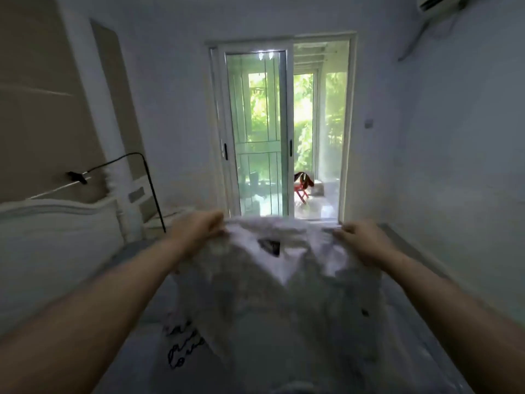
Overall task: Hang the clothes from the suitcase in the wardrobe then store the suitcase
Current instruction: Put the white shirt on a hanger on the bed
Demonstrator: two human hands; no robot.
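I hold a white shirt (278, 285) spread out in front of me at chest height, blurred by motion. My left hand (199, 227) grips its upper left edge and my right hand (360, 240) grips its upper right edge. A dark label shows at the collar between my hands. Black handwritten lettering shows on white cloth at the lower left, and I cannot tell whether that cloth is part of the shirt. The shirt hangs down and hides what lies below it. Neither the suitcase nor the wardrobe is visible.
A white bed headboard (56, 223) stands at the left with a black lamp arm (147, 177) beside it. Straight ahead, a sliding glass door (255, 132) is half open onto a balcony with a red rocking horse (302, 186). An air conditioner (437, 4) hangs top right.
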